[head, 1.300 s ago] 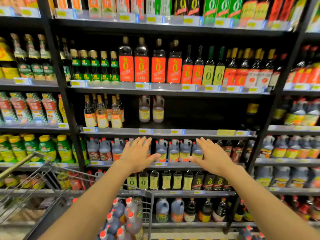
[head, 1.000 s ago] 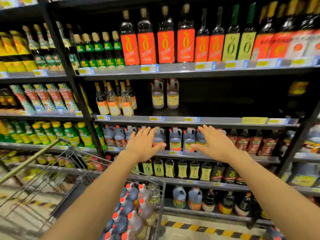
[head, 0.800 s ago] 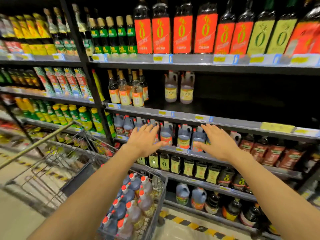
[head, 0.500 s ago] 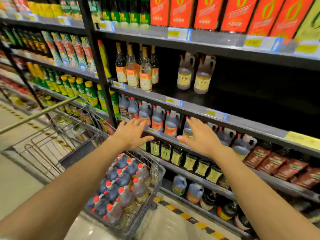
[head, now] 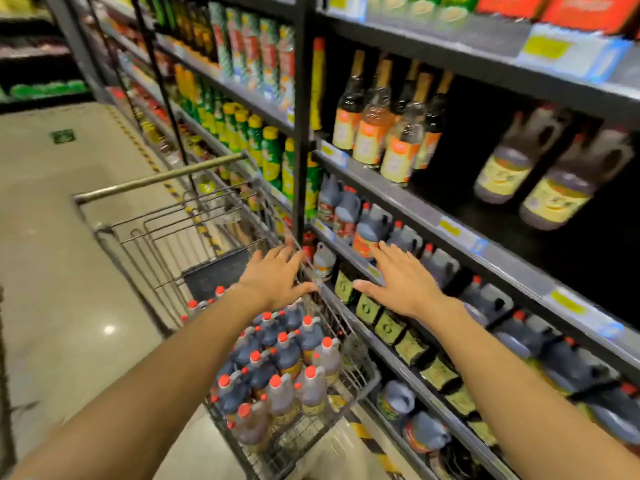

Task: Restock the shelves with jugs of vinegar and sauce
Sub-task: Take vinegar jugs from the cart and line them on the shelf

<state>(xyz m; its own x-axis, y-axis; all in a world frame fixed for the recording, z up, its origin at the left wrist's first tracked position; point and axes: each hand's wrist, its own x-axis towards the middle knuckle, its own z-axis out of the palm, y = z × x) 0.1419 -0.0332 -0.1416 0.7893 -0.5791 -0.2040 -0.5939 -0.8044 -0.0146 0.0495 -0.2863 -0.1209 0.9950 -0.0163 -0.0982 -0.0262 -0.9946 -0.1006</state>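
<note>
While both hands hang spread and hold nothing, the left hand (head: 273, 277) is over the far rim of the cart (head: 363, 382) and the right hand (head: 403, 280) is before the shelf edge (head: 408, 206), with open floor (head: 52, 237) to the left. Compared with half a second ago, the view has turned left and down, and the hands sit lower. Jugs (head: 284, 368) with red caps and dark liquid stand packed in the cart; two more jugs (head: 550, 171) stand on the half-empty shelf above.

Both hands have dropped from the shelf front toward the cart (head: 360, 382). The left hand (head: 277, 278) now hovers over its jugs (head: 287, 358).
</note>
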